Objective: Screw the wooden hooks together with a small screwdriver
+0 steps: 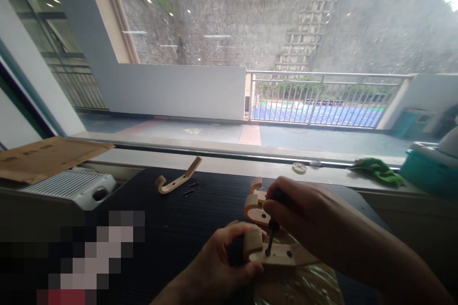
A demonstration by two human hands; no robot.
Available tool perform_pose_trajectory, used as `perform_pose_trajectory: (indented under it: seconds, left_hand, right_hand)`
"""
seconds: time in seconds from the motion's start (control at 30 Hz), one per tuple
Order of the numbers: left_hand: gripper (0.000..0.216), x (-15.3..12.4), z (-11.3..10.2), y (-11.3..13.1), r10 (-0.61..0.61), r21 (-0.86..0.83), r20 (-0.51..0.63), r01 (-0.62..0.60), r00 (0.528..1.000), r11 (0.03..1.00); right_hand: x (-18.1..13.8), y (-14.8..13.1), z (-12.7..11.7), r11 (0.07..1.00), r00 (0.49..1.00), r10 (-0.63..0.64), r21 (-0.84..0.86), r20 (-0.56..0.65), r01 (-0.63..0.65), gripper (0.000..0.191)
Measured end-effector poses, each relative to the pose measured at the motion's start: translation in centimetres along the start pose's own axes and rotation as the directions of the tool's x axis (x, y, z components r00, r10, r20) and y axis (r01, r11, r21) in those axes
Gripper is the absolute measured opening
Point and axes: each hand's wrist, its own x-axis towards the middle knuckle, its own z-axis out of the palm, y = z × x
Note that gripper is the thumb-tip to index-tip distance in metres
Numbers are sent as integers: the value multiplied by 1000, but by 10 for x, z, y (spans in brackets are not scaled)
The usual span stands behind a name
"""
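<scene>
My left hand (218, 262) is closed around the curled end of a wooden hook (277, 253) that lies flat near the table's front edge. My right hand (304, 217) grips a black-handled screwdriver (272, 236), held upright with its tip in a hole of that hook. More wooden hooks (255, 207) are stacked just behind, partly hidden by my right hand. Another wooden hook (178, 178) lies alone farther back on the dark ribbed table (171, 228), with two small screws (190, 188) beside it.
A clear plastic bag (304, 286) lies under the hook. A white heater (71, 188) topped with cardboard (43, 155) stands at left. On the window sill sit a tape roll (299, 167), a green cloth (379, 170) and a teal box (429, 169).
</scene>
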Motion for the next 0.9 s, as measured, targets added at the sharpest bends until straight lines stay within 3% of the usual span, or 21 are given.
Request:
perform_pose_trajectory:
  seconds: [0.43,0.57,0.67,0.77,0.9]
  left_hand:
    - [22,0,7,-8,88,73,-60,-83,994,994]
    - [30,-3,12,-9,268,155,-40,-259,963,953]
    - [31,-3,14,-8,432,194,65,-436,900,879]
    - [33,-1,17,-12,483,237,122,-498,867,834]
    - [38,1,19,-33,509,338,122,-518,852,786]
  right_hand:
    - [8,4,10,998,999,52,27,-2,-52,24]
    - [9,3,11,998,1000,26,63,3,-26,22]
    - [10,1,11,999,1000,5,33,3,-5,24]
    - [9,-1,5,1000,997,6,19,-74,-4,28]
    - [0,6,-12,981,962,44,192,-271,9,26]
